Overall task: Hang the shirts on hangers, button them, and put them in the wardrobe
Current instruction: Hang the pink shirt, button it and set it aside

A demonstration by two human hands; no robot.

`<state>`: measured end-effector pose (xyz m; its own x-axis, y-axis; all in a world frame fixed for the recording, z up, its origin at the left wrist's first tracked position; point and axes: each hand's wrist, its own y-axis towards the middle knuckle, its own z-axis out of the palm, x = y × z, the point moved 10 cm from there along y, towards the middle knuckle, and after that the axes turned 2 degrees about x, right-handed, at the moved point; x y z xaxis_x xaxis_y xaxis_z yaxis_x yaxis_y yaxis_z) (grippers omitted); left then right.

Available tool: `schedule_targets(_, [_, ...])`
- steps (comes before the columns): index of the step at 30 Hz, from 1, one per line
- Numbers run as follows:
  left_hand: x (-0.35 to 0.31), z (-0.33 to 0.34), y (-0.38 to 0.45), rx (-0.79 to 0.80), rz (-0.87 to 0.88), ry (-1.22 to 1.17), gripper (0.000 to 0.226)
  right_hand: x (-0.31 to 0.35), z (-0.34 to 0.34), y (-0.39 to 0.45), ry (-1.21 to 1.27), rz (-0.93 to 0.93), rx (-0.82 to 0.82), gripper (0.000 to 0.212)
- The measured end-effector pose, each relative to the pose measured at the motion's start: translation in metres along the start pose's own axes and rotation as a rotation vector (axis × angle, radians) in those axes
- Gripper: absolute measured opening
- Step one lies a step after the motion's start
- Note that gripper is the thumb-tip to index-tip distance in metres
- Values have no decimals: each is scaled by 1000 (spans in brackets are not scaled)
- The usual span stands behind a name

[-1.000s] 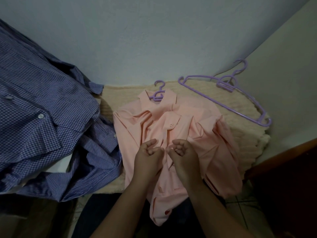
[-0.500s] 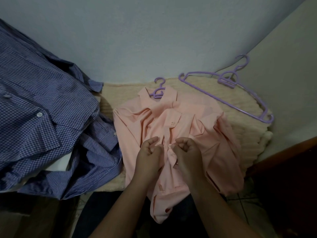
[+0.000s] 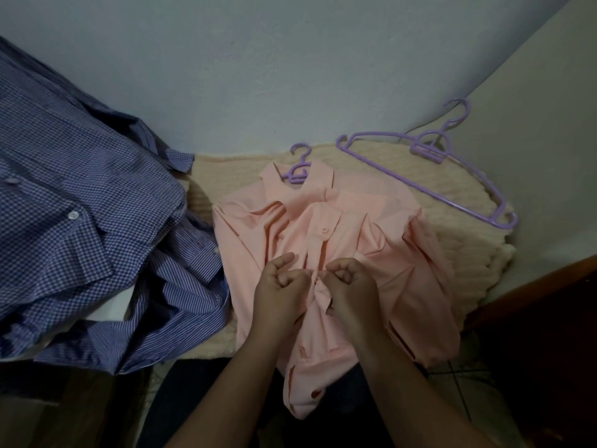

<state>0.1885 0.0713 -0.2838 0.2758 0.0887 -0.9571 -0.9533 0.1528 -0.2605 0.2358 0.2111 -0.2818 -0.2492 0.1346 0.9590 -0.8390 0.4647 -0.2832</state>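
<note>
The left hand [image 3: 281, 294] and the right hand [image 3: 350, 291] sit side by side at the lower middle of the frame, both forearms coming up from the bottom edge. Each hand has its fingers curled and pinches the front opening of the pink shirt [image 3: 326, 253], the two sets of fingertips nearly touching at the strip of cloth between them.

The pink shirt lies front up in the middle of the frame on a cream knitted blanket [image 3: 452, 227]. Its long axis runs from bottom to top of the frame: the hem hangs off the near edge of the blanket toward the bottom, and the collar points to the top, toward the wall. One pink button [image 3: 324, 229] shows on the placket just above the hands. The cloth is plain and creased, bunched into folds around the hands, with the sleeves folded down at either side.

A purple hanger [image 3: 298, 166] is inside the shirt; only its hook and neck show above the collar.

A second, bare purple hanger [image 3: 429, 176] lies on the blanket at the upper right, its hook leaning on the wall.

At the left of the frame lie a blue checked shirt [image 3: 64, 195] and, partly under it and nearer, a blue striped shirt [image 3: 181, 305], both crumpled.
</note>
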Motion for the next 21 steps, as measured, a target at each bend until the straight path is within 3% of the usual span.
schedule_targets(6, [-5,4,3,41,21,12,40,9,2,-7,-87,-41,28,15])
schedule_targets(12, [-8,2,-1,-2,97,75,37,4,13,-7,-198,-56,92,24])
schedule_targets(16, [-14,2,-7,-26,194,235,35,-1,8,-1,-114,-9,62,23])
schedule_targets(21, [-8,6,-7,0,162,250,41,-11,3,4,-29,81,60,27])
